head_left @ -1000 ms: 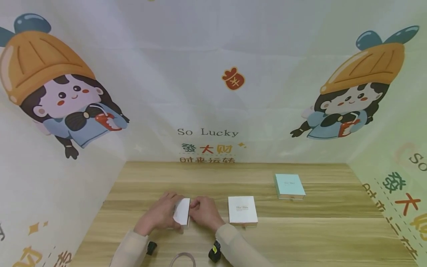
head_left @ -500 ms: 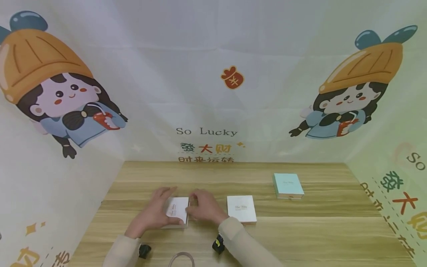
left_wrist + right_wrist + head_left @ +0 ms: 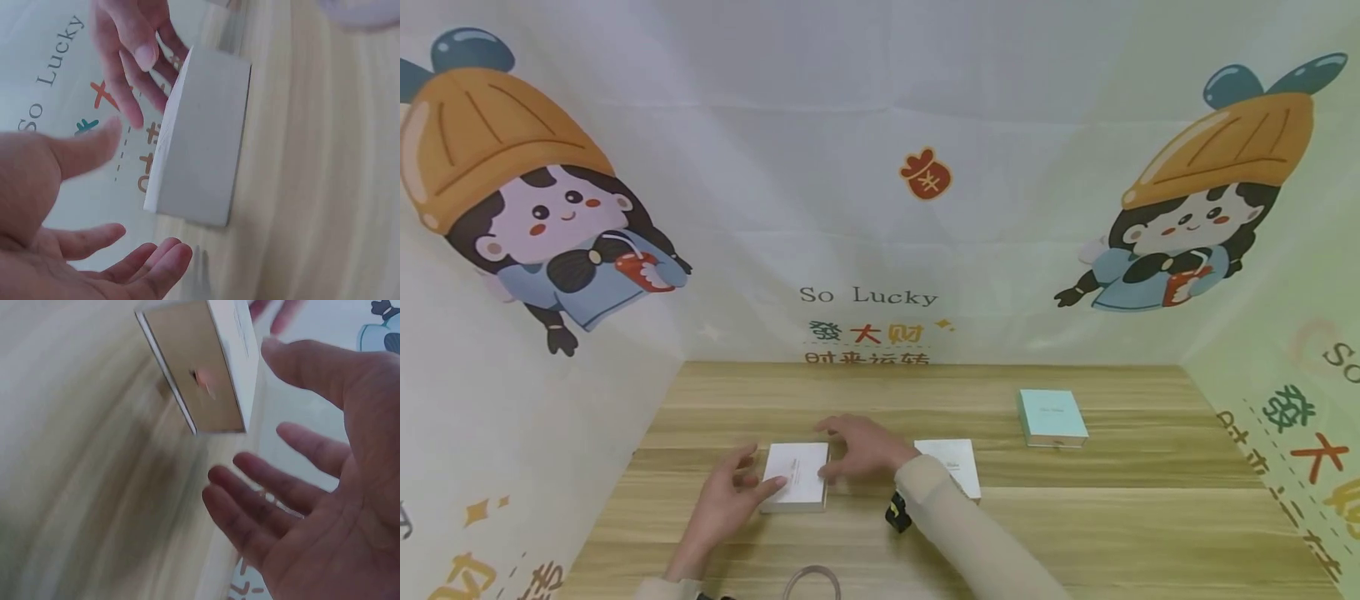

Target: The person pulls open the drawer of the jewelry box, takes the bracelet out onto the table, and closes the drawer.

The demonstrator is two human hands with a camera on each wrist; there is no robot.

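A small white box (image 3: pixel 796 475) with printed lettering on top lies flat on the wooden table, between both hands. My left hand (image 3: pixel 727 498) is at its left side, fingers apart and relaxed, the thumb tip over the box's left edge. On the opposite side my right hand (image 3: pixel 867 446) has its fingers loosely spread around the right edge. Seen from the right wrist, the box's tan end (image 3: pixel 194 369) carries a small ribbon tab, and the right hand (image 3: pixel 312 481) has its palm facing it. In the left wrist view a plain pale side (image 3: pixel 203 137) shows, with the left fingers (image 3: pixel 150 269) off it.
A second white box (image 3: pixel 958 467) lies to the right, partly hidden by the right forearm. Farther back right sits a mint-green box (image 3: pixel 1052 418). A pinkish ring (image 3: pixel 812 572) is at the table's front edge. Printed cloth walls (image 3: pixel 865 250) enclose the back and sides.
My left hand has drawn back leftward off the box top, uncovering it. My right fingers have spread from a curled pose at the right edge, and the right forearm now overlaps the second white box.
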